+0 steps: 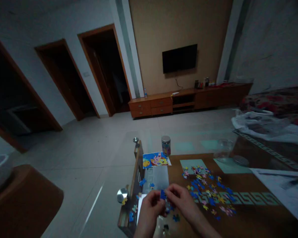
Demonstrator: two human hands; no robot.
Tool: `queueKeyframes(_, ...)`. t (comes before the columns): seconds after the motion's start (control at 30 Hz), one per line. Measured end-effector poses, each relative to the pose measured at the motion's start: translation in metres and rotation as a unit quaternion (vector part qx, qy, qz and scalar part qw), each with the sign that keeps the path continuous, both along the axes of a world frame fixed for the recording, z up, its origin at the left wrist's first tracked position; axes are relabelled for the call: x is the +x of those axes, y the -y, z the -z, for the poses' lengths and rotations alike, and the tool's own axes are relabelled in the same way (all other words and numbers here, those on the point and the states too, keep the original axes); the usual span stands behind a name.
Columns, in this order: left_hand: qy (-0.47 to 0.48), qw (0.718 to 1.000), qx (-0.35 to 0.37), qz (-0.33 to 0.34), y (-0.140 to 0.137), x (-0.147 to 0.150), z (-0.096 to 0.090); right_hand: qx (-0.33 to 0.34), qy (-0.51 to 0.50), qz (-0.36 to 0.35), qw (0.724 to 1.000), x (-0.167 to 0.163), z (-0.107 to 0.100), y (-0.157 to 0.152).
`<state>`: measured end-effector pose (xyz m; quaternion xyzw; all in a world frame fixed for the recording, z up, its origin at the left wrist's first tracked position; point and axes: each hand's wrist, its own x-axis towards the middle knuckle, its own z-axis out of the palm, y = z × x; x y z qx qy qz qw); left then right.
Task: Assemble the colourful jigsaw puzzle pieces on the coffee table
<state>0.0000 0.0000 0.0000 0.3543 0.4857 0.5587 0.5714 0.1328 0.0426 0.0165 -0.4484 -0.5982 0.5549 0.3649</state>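
Observation:
My left hand [150, 210] and my right hand [180, 200] meet over the near left part of the glass table. A blue jigsaw puzzle piece [162, 194] is pinched between them, with fingers of both hands closed on it. Just below my hands are more pieces, partly hidden by the fingers. To the right lies a loose spread of blue, yellow and pink puzzle pieces [212, 201]. A few others, such as a blue piece [142, 181], lie along the left edge. Behind my hands is a colourful cartoon picture sheet [156, 160].
A lidded jar [166, 145] stands behind the picture sheet. Farther right are a clear open container [223, 148], a round lid [240, 161] and white paper [280, 190]. A plastic bag [260, 124] lies at the back right. Metal knobs [122, 195] stick out at the table's left edge.

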Motion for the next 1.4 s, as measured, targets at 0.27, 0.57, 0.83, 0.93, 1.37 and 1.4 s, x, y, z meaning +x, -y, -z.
queueKeyframes(0.27, 0.031, 0.999, -0.041, -0.016, 0.004, -0.009, -0.018, -0.042, -0.048, -0.039, 0.997, -0.006, -0.010, 0.002)
queueKeyframes(0.57, -0.008, 0.999, -0.035, -0.019, 0.008, -0.004, -0.022, -0.029, -0.027, -0.045, 0.998, -0.002, -0.010, 0.002)
queueKeyframes(0.83, -0.026, 0.999, -0.038, -0.011, 0.010, -0.009, -0.022, -0.003, -0.023, -0.055, 0.998, -0.002, -0.014, 0.005)
queueKeyframes(0.93, -0.026, 0.999, -0.040, -0.021, 0.009, -0.008, -0.026, -0.002, -0.024, -0.055, 0.998, -0.004, -0.012, 0.007)
queueKeyframes(1.37, 0.010, 0.997, -0.073, -0.036, 0.005, -0.009, -0.023, 0.010, 0.018, -0.059, 0.998, -0.009, -0.007, 0.003)
queueKeyframes(1.4, 0.005, 0.997, -0.069, -0.037, 0.004, -0.008, -0.023, 0.022, 0.024, -0.064, 0.997, -0.010, -0.007, 0.003)
